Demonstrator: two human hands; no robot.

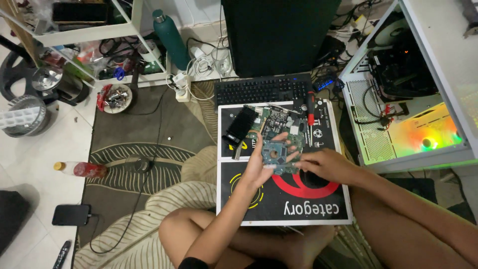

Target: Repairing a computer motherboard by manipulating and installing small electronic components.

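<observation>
Left hand: the left hand [260, 167] cups the small blue-green circuit board [275, 156] from below, fingers curled round its left edge, centre of the frame.
Right hand: the right hand [323, 164] pinches the same board's right edge.
Board under them: a flat printed board [279, 199] lies across the lap and carries the parts.
Work so far: judging by the loose parts, stripping looks well under way; a larger circuit board [279, 122], a black finned block [240, 124] and a red-handled screwdriver [310, 107] lie just above.
Containers: a round dish [115, 97], upper left, holds small mixed bits; the open white computer case [398, 99], right, shows cables and glowing light.
</observation>
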